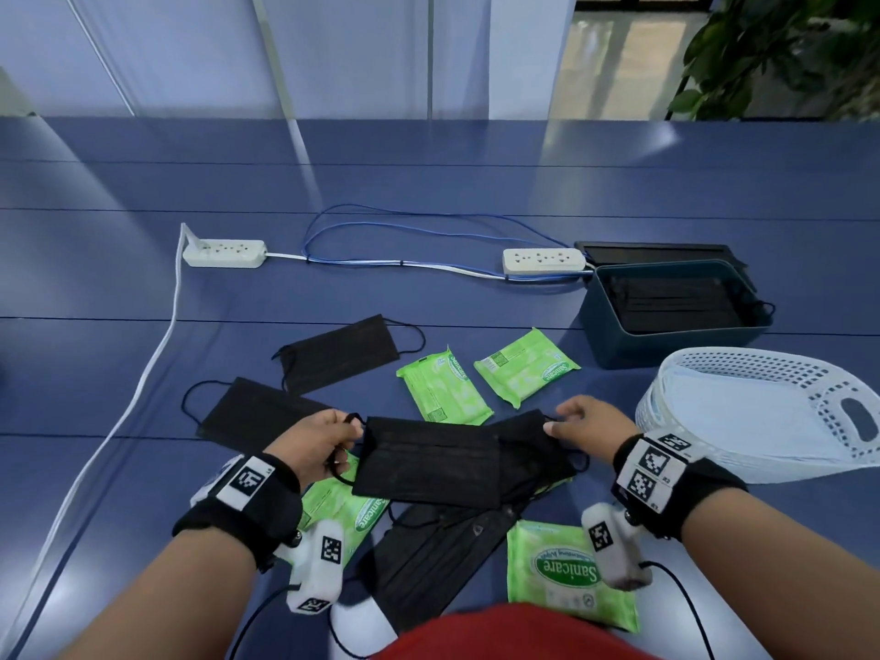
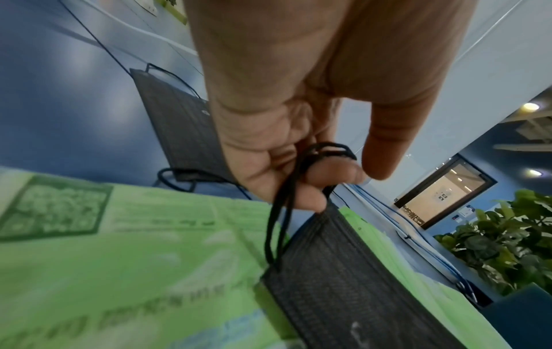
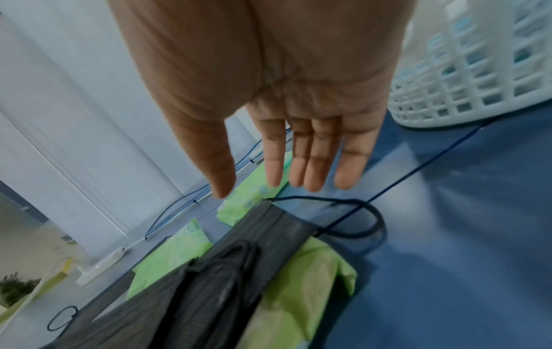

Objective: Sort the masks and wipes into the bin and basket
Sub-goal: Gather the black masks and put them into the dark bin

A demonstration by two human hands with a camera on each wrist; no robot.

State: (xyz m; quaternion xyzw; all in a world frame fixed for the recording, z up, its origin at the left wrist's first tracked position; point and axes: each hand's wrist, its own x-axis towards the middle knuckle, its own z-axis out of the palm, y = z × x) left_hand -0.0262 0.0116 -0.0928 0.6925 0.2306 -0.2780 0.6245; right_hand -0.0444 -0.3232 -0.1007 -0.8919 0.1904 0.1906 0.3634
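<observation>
1. Blue tabletop (image 1: 428, 183), glossy, with dark seam lines running across it; pale wall panels behind, a leafy plant (image 1: 785, 50) at the far right corner.
2. Beyond both hands: two white power strips, one (image 1: 224, 253) past the left hand, one (image 1: 543, 259) past the right, joined by a white lead and loops of blue cable (image 1: 428, 221).
3. Left hand (image 1: 319, 445): fingers curled, pinching the ear loops of a black mask (image 1: 428, 462). Left wrist view shows the loops (image 2: 298, 189) hooked over a bent fingertip, the thumb beside it, and the mask's edge hanging just under the hand.
4. That held mask stretches from the left hand toward the right hand, over a heap of other black masks (image 1: 438, 554) and green wipe packs lying nearer the body.
5. Right hand (image 1: 578, 423): fingers straight and slightly spread, palm down. In the right wrist view the fingertips (image 3: 310, 174) hover above the mask's right end; contact cannot be told.
6. Past the hands, between them: two green wipe packs (image 1: 445, 390) (image 1: 526, 366), flat on the table.
7. Left of and beyond the left hand: two more black masks (image 1: 340, 352) (image 1: 252, 412), flat, loops out.
8. Right of the right hand, close: white perforated basket (image 1: 762, 373). Beyond it, dark teal bin (image 1: 619, 345) with black masks inside, a black lid (image 1: 657, 252) behind it.
9. Nearest wipe pack (image 1: 569, 574) lies under the right wrist, label up.
</observation>
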